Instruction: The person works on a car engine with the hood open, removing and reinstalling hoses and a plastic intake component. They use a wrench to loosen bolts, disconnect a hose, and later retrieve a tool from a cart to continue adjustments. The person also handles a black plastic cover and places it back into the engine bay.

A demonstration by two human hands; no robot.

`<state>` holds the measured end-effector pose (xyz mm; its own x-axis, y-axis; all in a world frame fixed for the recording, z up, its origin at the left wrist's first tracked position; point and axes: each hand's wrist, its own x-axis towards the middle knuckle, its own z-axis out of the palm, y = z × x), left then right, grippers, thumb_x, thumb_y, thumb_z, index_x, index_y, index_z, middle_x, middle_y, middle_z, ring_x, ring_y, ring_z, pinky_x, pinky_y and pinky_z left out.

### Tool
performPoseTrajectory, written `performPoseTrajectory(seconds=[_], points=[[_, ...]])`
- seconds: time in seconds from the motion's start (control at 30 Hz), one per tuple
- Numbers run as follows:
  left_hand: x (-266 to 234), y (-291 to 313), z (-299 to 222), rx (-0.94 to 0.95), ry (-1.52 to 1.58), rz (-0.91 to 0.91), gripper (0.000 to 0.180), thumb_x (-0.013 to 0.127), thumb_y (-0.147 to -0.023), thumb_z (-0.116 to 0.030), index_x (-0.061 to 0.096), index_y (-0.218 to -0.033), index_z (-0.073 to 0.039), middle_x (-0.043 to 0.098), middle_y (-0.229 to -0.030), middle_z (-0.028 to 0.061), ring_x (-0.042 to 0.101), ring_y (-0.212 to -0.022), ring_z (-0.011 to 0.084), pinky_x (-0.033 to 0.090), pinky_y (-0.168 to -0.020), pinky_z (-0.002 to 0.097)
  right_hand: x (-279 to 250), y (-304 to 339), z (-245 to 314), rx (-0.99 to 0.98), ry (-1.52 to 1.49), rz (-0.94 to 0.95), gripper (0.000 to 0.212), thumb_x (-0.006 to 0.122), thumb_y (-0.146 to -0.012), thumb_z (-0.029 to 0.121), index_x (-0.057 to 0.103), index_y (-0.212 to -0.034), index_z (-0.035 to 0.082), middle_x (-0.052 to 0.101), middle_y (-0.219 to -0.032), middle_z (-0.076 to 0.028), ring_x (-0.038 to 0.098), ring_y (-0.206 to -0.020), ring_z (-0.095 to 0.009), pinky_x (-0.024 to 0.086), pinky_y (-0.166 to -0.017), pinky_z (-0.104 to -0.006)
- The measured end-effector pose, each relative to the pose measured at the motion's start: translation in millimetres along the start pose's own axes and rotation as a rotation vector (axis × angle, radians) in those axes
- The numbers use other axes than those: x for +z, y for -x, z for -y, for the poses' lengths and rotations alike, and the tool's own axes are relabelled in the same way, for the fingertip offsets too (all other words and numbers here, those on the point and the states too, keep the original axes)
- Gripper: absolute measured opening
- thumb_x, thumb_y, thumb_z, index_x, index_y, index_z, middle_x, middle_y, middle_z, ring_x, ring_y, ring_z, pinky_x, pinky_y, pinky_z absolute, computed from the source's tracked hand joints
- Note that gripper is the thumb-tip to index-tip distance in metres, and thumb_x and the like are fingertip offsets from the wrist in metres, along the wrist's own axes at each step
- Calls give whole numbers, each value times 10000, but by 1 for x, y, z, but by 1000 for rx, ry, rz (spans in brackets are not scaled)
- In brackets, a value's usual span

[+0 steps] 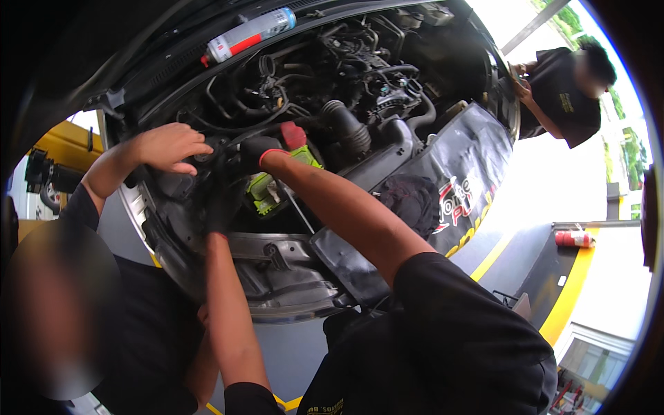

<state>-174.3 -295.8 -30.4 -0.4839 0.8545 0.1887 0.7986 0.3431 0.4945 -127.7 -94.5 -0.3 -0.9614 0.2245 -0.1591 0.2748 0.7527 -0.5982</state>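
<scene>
My right hand (pixel 257 153), in a black glove with a red cuff, reaches into the engine bay (pixel 297 117) of a vehicle. Beside it stands a red piece (pixel 294 135), and just below lies a bright yellow-green part (pixel 265 194). My left hand (pixel 223 204), gloved alike, is lower and to the left, near that green part. It is dark and smeared against the black engine bay. The fingers of both hands cannot be made out, nor whether they hold anything. A co-worker's bare hand (pixel 173 147) hovers just left of my hands.
A grey spray can (pixel 252 34) lies at the back edge of the bay. A black printed fender cover (pixel 456 166) drapes the front, with a dark cloth (pixel 410 200) on it. One co-worker leans in at left; another person (pixel 564 93) stands far right. A red fire extinguisher (pixel 575 238) is beyond.
</scene>
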Motion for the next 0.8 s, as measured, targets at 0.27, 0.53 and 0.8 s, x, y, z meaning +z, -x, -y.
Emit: performPoseTrajectory(seconds=[0.27, 0.53, 0.8], points=[[10, -13, -19, -2, 337, -134, 666, 744, -967, -110, 477, -1575, -58, 650, -1471, 193, 628, -1362, 364, 503, -1126, 459, 2, -7, -25, -102, 51, 25, 520, 764, -870, 552, 774, -1285, 239, 781, -1247, -154, 753, -1129, -391, 594, -965, -474], [1, 0, -10, -61, 335, -154, 752, 768, -948, -99, 412, -1607, -43, 635, -1474, 207, 605, -1383, 380, 498, -1136, 463, 6, 16, 9, -20, 75, -85, 456, 655, -943, 541, 770, -1321, 314, 778, -1277, -108, 742, -1159, -392, 594, -986, -489], [-13, 10, -15, -165, -72, -68, 812, 760, -976, -161, 328, -1652, -44, 562, -1534, 246, 560, -1432, 394, 472, -1165, 479, 13, -9, -1, -231, 68, 65, 564, 744, -875, 548, 779, -1276, 152, 795, -1235, -136, 761, -1132, -366, 601, -951, -475]])
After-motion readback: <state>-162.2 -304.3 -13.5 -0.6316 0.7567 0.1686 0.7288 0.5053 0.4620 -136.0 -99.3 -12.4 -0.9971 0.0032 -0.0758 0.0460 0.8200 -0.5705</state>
